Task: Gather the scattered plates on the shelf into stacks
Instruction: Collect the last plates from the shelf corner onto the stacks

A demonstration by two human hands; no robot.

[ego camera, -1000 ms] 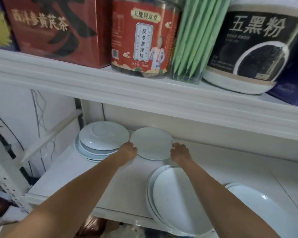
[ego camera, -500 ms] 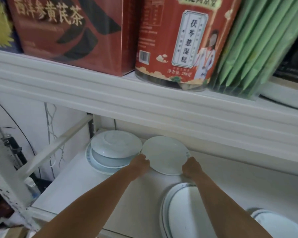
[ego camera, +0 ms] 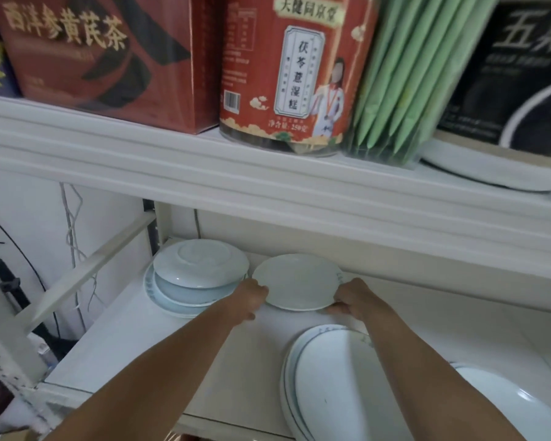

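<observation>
A small pale plate point(ego camera: 296, 280) sits at the back of the white lower shelf point(ego camera: 178, 345). My left hand point(ego camera: 250, 297) grips its left rim and my right hand point(ego camera: 352, 297) grips its right rim. To its left stands a stack of plates point(ego camera: 199, 272), the top one turned upside down. In front, under my right forearm, lies a stack of larger white plates point(ego camera: 328, 380). Another large white plate point(ego camera: 506, 405) shows at the lower right.
The upper shelf's thick front edge point(ego camera: 268, 186) hangs low over the plates. On it stand a red box point(ego camera: 102, 58), a red canister point(ego camera: 296, 74), a pack of green sticks point(ego camera: 407, 78) and a black tub point(ego camera: 522, 78). Cables hang at the left.
The view has shifted a little right and closer. Both hands stay on the small plate's rims, and the plate's near edge looks slightly raised.
</observation>
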